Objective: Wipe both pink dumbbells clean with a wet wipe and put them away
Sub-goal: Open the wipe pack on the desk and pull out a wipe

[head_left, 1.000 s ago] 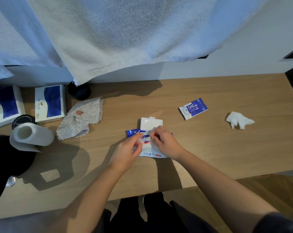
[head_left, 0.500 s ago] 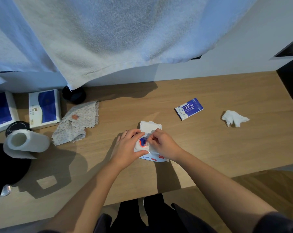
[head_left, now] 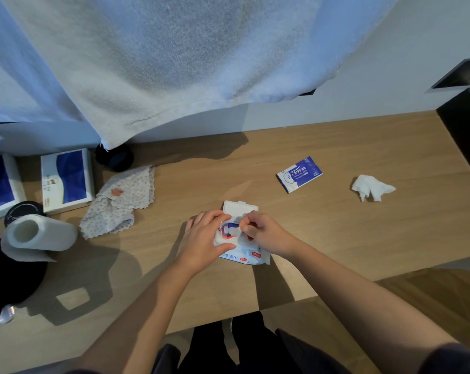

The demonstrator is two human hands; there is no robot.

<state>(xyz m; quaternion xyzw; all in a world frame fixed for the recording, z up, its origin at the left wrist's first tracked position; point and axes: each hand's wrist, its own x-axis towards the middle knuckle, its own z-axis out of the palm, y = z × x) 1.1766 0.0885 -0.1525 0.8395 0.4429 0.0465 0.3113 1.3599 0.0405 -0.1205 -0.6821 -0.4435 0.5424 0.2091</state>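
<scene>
Both my hands at the white-and-blue soft plastic wet wipe pack (head_left: 245,257) on the light wooden table (head_left: 336,238).

My left hand (head_left: 204,238) grips the pack's left side, fingers lying over the top and thumb along its near edge. The white flip lid (head_left: 240,207) stands open at the far end. My right hand (head_left: 266,233) is curled at the opening with its fingertips bunched together; I cannot tell if they have caught a wipe. Further right lie a small blue-and-white alcohol wipe sachet (head_left: 299,174) and a crumpled white tissue (head_left: 371,188), well apart from the pack.
</scene>
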